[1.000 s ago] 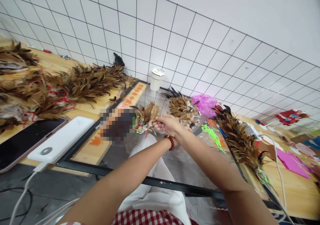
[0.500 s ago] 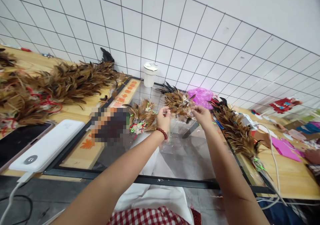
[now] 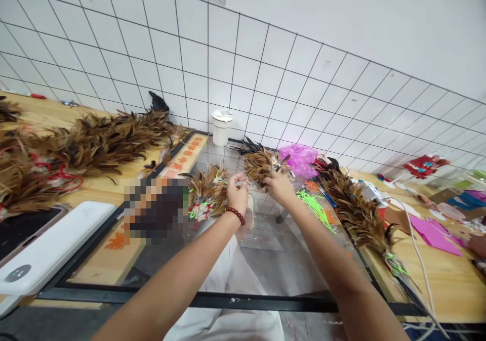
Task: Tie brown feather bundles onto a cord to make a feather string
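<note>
The feather pile (image 3: 258, 165) lies on the far part of the glass-topped bench (image 3: 266, 301), with the pink bag (image 3: 298, 160) just beyond its right side and the cup (image 3: 220, 128) farther back to the left. The right hand (image 3: 280, 185) is at the pile's near right edge, fingers curled down and bunched; whether a feather is pinched between them, I cannot tell. The left hand (image 3: 237, 192) is raised just beside the feather bundle (image 3: 208, 189), thumb and fingers bent close together, the gap narrow; anything held there is too small to make out. The bundle's near end carries green and red ties (image 3: 201, 210), while loose green cords (image 3: 316, 209) lie to the right of the right hand. The feathers should be very light and soft, springy along the shaft, with vanes that ruffle or split if squeezed and that a breath of air could shift. A single one is best pinched by its bare quill, fingertips only; the bundle is best held at its tied end, firmly enough that shafts do not slide, leaving the brown plumes uncrushed.
</note>
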The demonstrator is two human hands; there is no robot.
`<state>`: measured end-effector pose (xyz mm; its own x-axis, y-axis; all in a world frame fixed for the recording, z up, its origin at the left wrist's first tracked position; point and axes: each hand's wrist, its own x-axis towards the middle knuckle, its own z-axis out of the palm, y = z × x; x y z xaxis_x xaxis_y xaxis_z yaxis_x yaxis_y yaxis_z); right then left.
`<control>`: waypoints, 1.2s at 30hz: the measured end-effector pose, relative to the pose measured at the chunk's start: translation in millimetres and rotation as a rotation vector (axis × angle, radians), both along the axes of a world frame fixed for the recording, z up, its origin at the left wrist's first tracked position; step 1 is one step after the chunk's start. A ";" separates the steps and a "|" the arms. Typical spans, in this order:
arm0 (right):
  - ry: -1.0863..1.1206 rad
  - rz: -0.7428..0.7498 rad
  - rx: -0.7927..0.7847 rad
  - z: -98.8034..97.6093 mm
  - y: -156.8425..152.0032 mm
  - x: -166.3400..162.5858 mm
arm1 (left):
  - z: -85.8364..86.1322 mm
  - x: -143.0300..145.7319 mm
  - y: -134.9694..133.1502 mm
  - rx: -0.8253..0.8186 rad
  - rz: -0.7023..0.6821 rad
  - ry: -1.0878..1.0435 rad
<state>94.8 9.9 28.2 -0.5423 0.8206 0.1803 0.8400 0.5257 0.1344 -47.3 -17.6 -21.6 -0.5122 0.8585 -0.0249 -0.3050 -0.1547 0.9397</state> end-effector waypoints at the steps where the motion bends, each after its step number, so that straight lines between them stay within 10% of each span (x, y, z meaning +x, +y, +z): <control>1: 0.036 -0.005 0.007 1.9 -0.5 12.6 | 0.4 0.0 -0.6 0.000 0.000 0.007; 8: 0.568 -0.086 0.136 6.3 -11.9 42.0 | 2.2 0.1 -3.3 -0.022 -0.015 0.021; 20: 0.222 -0.077 -0.122 -2.1 8.7 -53.2 | -7.1 -0.8 4.7 0.059 0.025 -0.015; 27: 1.156 -0.094 -0.430 22.6 5.1 16.1 | -6.9 -0.6 2.1 0.039 0.011 0.049; 36: 1.464 -0.094 -0.617 30.7 -9.4 31.8 | 0.3 3.7 -3.7 0.062 -0.098 0.092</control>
